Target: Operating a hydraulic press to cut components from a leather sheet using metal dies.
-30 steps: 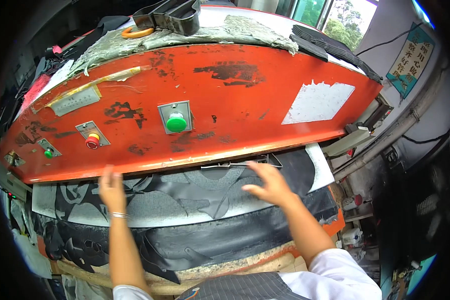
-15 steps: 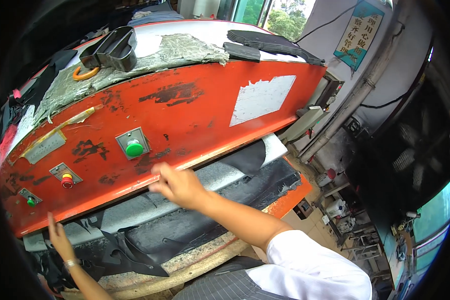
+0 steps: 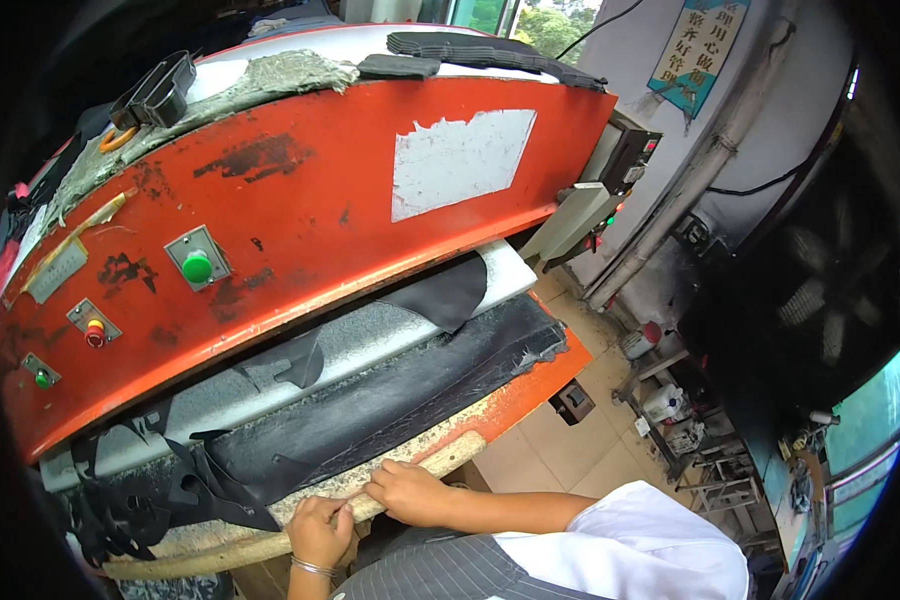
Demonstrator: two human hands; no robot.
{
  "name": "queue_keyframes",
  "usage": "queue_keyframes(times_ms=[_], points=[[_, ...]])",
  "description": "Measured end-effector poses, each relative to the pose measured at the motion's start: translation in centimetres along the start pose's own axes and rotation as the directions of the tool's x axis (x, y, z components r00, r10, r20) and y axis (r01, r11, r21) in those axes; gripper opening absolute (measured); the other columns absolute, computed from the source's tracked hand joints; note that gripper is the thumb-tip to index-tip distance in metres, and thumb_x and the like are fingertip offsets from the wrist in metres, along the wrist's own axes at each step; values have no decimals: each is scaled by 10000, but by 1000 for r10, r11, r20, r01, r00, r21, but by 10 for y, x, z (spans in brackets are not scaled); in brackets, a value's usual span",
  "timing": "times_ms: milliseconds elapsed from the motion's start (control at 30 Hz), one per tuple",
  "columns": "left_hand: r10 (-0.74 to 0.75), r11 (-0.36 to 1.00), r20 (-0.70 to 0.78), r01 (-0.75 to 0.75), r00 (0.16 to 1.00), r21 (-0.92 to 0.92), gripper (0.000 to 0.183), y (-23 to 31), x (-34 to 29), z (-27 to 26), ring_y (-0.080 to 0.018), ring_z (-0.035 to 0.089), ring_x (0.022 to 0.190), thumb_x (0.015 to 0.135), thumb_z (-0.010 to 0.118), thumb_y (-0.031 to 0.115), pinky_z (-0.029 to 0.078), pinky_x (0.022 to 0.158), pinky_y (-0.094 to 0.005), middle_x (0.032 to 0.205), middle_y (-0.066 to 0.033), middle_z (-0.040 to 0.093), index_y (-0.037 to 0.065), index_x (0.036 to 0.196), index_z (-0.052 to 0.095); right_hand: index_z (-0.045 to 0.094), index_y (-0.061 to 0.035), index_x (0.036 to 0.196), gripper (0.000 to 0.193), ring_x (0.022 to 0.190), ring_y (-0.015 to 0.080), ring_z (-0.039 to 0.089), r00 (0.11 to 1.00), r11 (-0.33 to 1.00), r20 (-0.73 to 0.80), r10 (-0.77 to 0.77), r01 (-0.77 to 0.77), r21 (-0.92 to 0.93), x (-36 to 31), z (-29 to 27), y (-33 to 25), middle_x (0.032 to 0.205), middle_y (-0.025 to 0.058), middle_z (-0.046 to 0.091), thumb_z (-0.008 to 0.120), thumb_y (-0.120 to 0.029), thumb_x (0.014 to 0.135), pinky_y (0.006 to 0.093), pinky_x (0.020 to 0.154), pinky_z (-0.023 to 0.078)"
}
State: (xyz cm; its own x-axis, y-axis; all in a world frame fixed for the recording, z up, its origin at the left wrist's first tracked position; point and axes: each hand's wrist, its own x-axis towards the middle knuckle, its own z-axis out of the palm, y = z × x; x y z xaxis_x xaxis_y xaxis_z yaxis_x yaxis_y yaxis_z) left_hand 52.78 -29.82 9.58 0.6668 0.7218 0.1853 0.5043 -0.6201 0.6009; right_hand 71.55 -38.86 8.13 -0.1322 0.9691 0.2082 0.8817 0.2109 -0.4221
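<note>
My left hand [image 3: 318, 532], with a bracelet at its wrist, is closed over the worn tan front rail [image 3: 452, 457] of a large red press [image 3: 350, 190]. Just right of it, my right hand [image 3: 412, 493] curls its fingers over the same rail. Behind the rail lies a crumpled black sheet [image 3: 370, 398]. A pale board [image 3: 510, 268] sits under the press's red beam, with a black cut piece [image 3: 453, 297] hanging over it. Ragged black scraps [image 3: 185, 490] gather on the left.
The beam's front carries a green button [image 3: 197, 267], a red knob [image 3: 95, 334] and another green button [image 3: 43, 379]. On top rest a metal cutting die [image 3: 158, 92] and stacked black pieces [image 3: 480, 50]. A control box [image 3: 580, 215] juts out at right; a large fan [image 3: 825, 280] stands beyond.
Both hands have left the red beam's lower edge and come down and back to the front rail, now close together. The view has shifted, so the press sits further left.
</note>
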Motion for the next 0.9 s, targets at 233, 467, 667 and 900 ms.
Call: queue_keyframes(times_ms=[233,467,667,900], points=[[-114,991,24,112,993,72,193,9,24,15,-313,608,624,717,726,215,490,601,-419,628,-109,620,48,628,686,641,-12,896,200,900,311,572,987,978,98,-130,111,179,6,-37,45,900,130,618,621,-142,745,387,816,488],[-311,929,193,340,931,-145,225,21,56,55,-263,606,566,788,718,179,464,548,-349,600,-126,611,-7,667,679,535,-116,1311,636,1235,365,422,993,994,-93,66,-74,-79,87,-96,210,1353,200,461,745,-359,762,482,1009,372],[-208,929,145,241,967,-281,116,80,118,75,-243,660,646,808,714,110,508,607,-321,725,-128,679,3,763,713,523,-160,1323,714,1383,428,294,989,955,10,147,-140,-261,177,-124,284,1493,245,317,799,-384,704,627,1081,269],[-277,887,79,286,958,-363,79,82,137,65,-198,662,753,820,676,62,512,703,-298,771,-97,691,-3,787,707,646,-124,1150,540,1185,387,459,994,994,63,91,-86,-74,185,-115,294,1470,281,321,810,-306,669,432,1021,400]])
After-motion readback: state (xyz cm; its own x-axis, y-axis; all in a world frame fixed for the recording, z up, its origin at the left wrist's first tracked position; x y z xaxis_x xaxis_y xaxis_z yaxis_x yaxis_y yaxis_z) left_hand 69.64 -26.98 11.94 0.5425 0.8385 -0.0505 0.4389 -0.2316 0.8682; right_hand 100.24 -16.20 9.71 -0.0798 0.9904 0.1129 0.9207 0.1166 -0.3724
